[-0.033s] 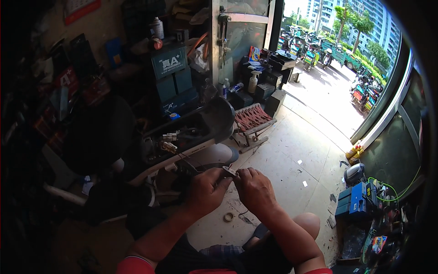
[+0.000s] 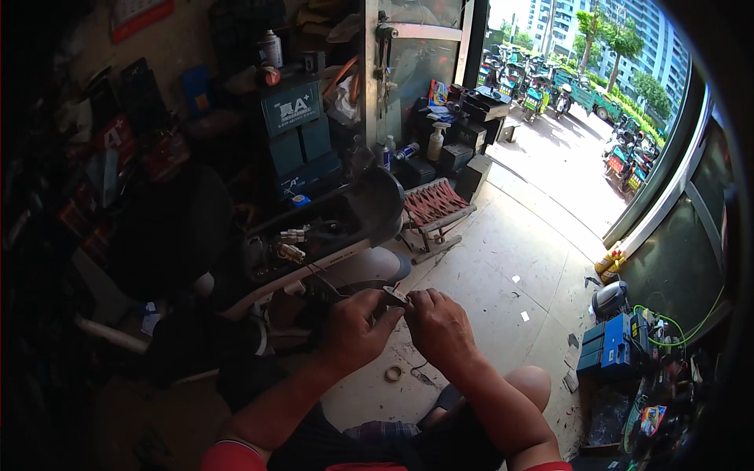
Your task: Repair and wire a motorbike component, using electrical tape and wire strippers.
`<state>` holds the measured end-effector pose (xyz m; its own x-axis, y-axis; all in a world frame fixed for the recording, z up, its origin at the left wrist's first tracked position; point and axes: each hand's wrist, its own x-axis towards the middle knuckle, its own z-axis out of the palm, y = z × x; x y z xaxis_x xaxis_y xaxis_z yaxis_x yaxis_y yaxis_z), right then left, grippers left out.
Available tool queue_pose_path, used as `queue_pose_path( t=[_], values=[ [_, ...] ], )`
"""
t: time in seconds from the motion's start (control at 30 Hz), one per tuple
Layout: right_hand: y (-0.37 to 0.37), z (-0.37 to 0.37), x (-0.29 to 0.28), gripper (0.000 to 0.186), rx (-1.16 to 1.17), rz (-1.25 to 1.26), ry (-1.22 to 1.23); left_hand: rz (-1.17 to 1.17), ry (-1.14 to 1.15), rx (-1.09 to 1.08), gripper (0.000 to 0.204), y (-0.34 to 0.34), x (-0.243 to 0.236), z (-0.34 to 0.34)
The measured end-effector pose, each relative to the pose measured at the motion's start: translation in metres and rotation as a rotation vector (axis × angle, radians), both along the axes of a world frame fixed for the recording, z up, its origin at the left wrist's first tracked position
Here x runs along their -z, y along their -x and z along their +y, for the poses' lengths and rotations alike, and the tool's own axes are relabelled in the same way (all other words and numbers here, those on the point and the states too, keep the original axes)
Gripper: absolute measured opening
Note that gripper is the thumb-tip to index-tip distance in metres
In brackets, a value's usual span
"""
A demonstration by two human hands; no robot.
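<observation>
Both of my hands meet in front of me, over the floor beside an opened two-wheeler body. My left hand (image 2: 355, 330) is closed, its thumb and fingers pinching a small flat pale piece (image 2: 396, 294); what kind of piece it is I cannot make out. My right hand (image 2: 440, 326) is closed against the same piece from the other side, hiding its end. Thin dark wires (image 2: 318, 272) run from the open body compartment (image 2: 357, 208) toward my left hand. White connectors (image 2: 291, 252) lie on the compartment's edge.
A folding stool with red webbing (image 2: 437, 202) stands ahead, near stacked dark batteries (image 2: 292, 106) and a spray bottle (image 2: 437, 141). A tape roll (image 2: 393, 374) lies on the floor. To the right are a blue battery-like box (image 2: 616, 344) and a green cable (image 2: 685, 339). Scooters stand outside the doorway.
</observation>
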<state>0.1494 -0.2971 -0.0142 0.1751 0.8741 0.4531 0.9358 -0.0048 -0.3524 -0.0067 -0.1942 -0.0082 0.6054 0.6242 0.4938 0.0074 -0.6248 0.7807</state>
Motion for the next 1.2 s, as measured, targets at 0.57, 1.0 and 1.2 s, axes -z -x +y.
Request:
queue_pose_path(
  t=[0.57, 1.0, 1.2],
  values=[
    [0.005, 0.004, -0.009, 0.016, -0.064, -0.027, -0.163, -0.111, -0.132, -0.094, 0.045, -0.007, 0.007, 0.000],
    [-0.005, 0.021, 0.010, 0.036, -0.039, 1.487, 0.189, -0.087, -0.427, 0.160, 0.032, 0.002, 0.011, 0.000],
    [-0.005, 0.031, 0.011, 0.049, -0.059, 1.462, 0.281, -0.070, -0.052, 0.180, 0.042, 0.005, 0.018, -0.003]
  ],
)
